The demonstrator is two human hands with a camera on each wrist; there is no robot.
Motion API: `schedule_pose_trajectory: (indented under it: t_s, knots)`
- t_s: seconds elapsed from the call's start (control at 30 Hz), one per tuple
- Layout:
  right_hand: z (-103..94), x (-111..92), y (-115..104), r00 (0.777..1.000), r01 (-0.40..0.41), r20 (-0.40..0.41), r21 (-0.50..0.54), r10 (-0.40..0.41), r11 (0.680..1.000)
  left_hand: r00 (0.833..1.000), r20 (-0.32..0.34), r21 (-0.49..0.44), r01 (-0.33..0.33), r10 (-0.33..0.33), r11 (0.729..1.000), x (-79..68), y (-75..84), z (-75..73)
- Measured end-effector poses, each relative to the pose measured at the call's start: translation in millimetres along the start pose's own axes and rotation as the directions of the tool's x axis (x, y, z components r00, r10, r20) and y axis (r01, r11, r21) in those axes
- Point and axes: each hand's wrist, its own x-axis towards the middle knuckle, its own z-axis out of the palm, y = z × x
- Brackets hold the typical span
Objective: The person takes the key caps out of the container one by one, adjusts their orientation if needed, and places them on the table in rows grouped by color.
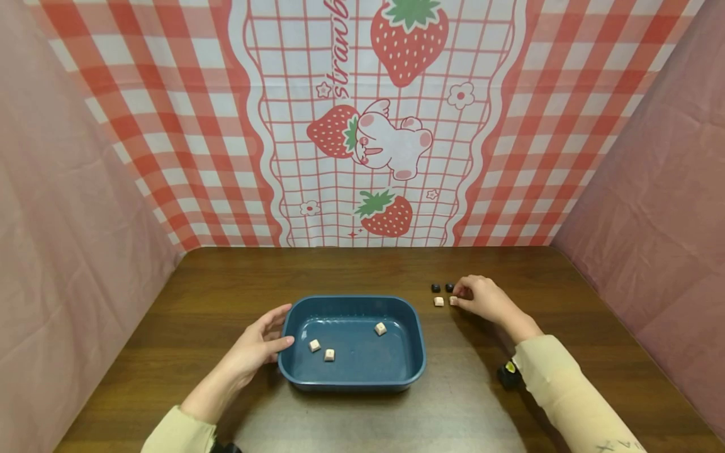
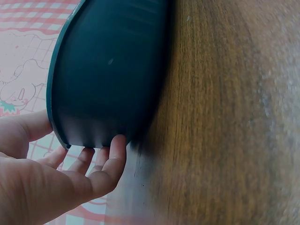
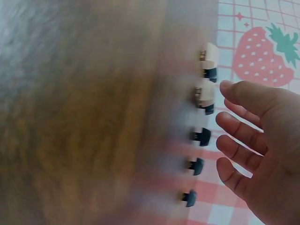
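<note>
In the head view a blue plastic bin (image 1: 354,385) has three cream keycaps lying in it, one keycap (image 1: 381,328) toward the right. My left hand (image 1: 255,349) holds the bin's left end, thumb over the rim and fingers against the outside wall. The left wrist view shows the fingertips (image 2: 119,143) on that wall. My right hand (image 1: 484,299) hovers over small keycaps right of the bin, its thumb tip right at a cream keycap (image 1: 453,301). In the right wrist view its fingers are loosely bent, slightly apart from the keycaps.
Beside that cream keycap lies another cream keycap (image 1: 438,302), with a black keycap (image 1: 435,288) behind it. The right wrist view shows more black keycaps in a row, including one black keycap (image 3: 189,198). A strawberry-print cloth (image 1: 368,157) hangs behind the wooden table (image 1: 226,277).
</note>
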Motion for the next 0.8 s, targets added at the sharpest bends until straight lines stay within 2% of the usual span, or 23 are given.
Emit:
schedule_pose_trajectory:
  t_s: [0.33,0.8]
  knots:
    - [-14.3,2,-14,0.999,0.034,-0.024,-0.019,-0.035,0.999,1.0,-0.015,0.013,0.009,-0.008,1.0,-0.1,0.6,1.8]
    - [-27.5,6,-62,0.982,0.154,-0.109,-0.039,-0.157,0.987,1.0,-0.025,0.021,0.015,-0.015,1.0,-0.1,2.1,3.1]
